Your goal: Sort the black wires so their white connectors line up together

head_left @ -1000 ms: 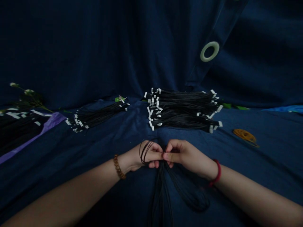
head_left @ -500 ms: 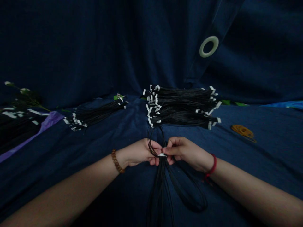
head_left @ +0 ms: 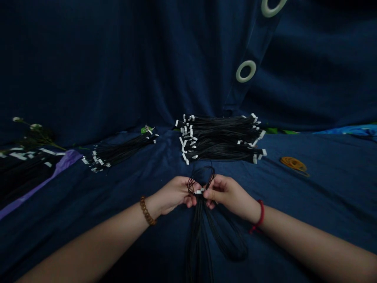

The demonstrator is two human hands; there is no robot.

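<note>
Left hand [head_left: 173, 193] and right hand [head_left: 225, 192] both pinch the looped black wire bundle [head_left: 200, 184] just before the stacked wire harnesses [head_left: 219, 138]. I judge bundling is under way; next calls for a firm pinch at the white connector [head_left: 200, 191].

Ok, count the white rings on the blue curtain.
2. One curtain ring sits right of centre above the stacked wire bundles; another ring is cut off by the top edge. More may lie out of view.

Both hands [head_left: 200, 193] on black cords [head_left: 203, 232]
</note>
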